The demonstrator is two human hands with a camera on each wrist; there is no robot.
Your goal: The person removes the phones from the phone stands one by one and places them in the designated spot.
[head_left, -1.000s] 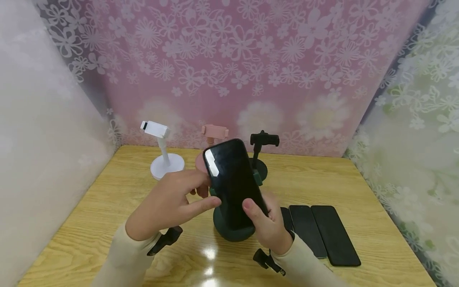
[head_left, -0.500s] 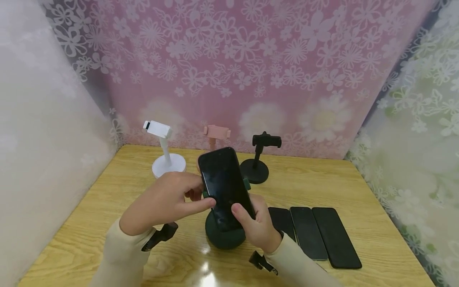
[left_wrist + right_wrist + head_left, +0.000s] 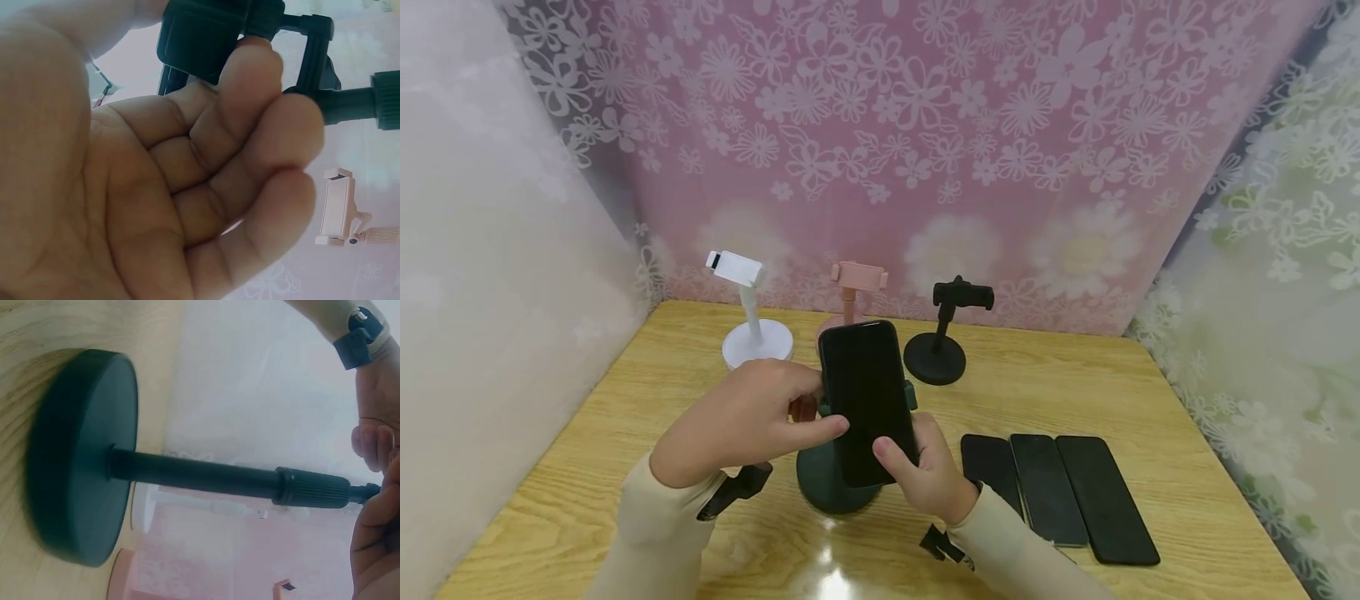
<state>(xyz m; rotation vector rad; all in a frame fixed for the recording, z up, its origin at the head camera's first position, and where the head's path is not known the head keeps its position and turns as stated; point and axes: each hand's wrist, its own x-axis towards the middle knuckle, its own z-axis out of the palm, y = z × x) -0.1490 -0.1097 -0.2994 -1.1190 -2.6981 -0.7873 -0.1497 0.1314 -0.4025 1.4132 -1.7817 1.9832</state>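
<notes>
A black smartphone (image 3: 863, 392) sits screen-up in the clamp of a dark green phone stand (image 3: 827, 483). My left hand (image 3: 741, 425) pinches the clamp at the phone's left edge, thumb on the front and fingers curled behind. In the left wrist view those fingers lie against the green clamp (image 3: 200, 40). My right hand (image 3: 928, 475) grips the phone's lower right edge, its thumb over the screen. The right wrist view shows the stand's pole (image 3: 200, 475) and round base (image 3: 94, 456). Phone and hands hide most of the pole in the head view.
Behind stand a white phone stand (image 3: 756, 340), a pink one (image 3: 859, 277) and a black one (image 3: 935, 358). To the right, three dark phones lie side by side, the outermost phone (image 3: 1108, 500) near my right sleeve. Patterned curtains (image 3: 880, 125) enclose the wooden table (image 3: 1037, 375).
The phone has moved left and down and turned more upright, my right hand moving with it. The green base has shifted left. My left hand keeps its hold.
</notes>
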